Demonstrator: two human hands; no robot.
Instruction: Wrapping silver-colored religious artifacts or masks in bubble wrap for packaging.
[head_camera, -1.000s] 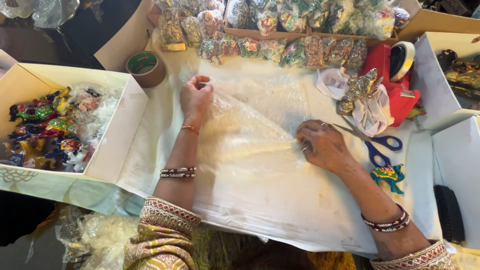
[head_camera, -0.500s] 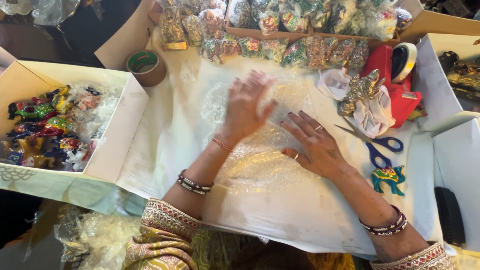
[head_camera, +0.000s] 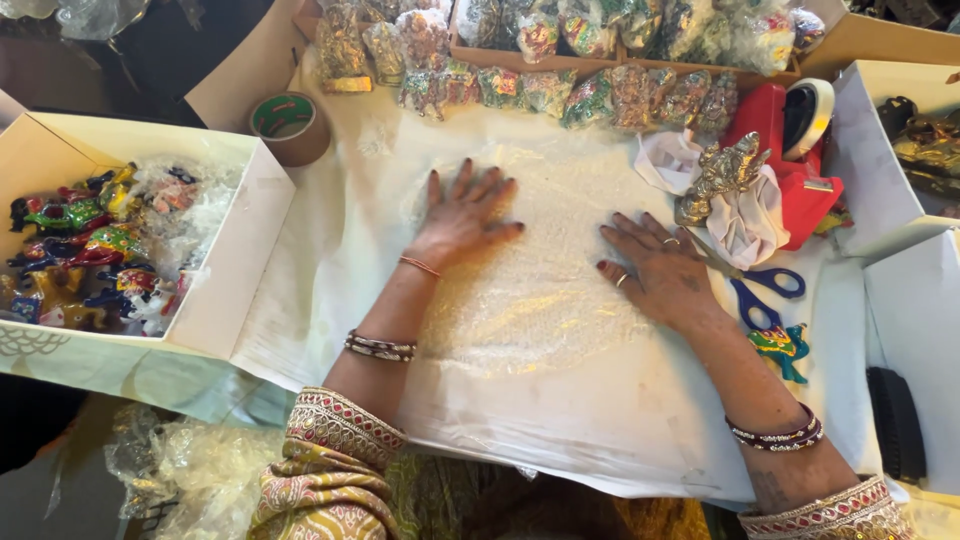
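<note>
A sheet of clear bubble wrap (head_camera: 540, 290) is spread flat on the white paper (head_camera: 620, 430) at the middle of the table, pressed down by the left hand (head_camera: 465, 215) and the right hand (head_camera: 655, 270), both laid palm-down with fingers splayed, gripping nothing. Blue-handled scissors (head_camera: 765, 295) lie just beside the right hand, a tape roll (head_camera: 290, 125) is set well beyond the left, and a box of painted figurines (head_camera: 90, 250) stands at the left edge.

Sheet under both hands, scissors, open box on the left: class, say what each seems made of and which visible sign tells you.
Sheet: apparently clear plastic bubble wrap; see-through, dimpled, glinting. Both the left hand and the right hand press flat on it.
Scissors: blue handles look like smooth plastic; blades mostly hidden.
Box: probably white cardboard; thin, matte, straight-folded walls.
</note>
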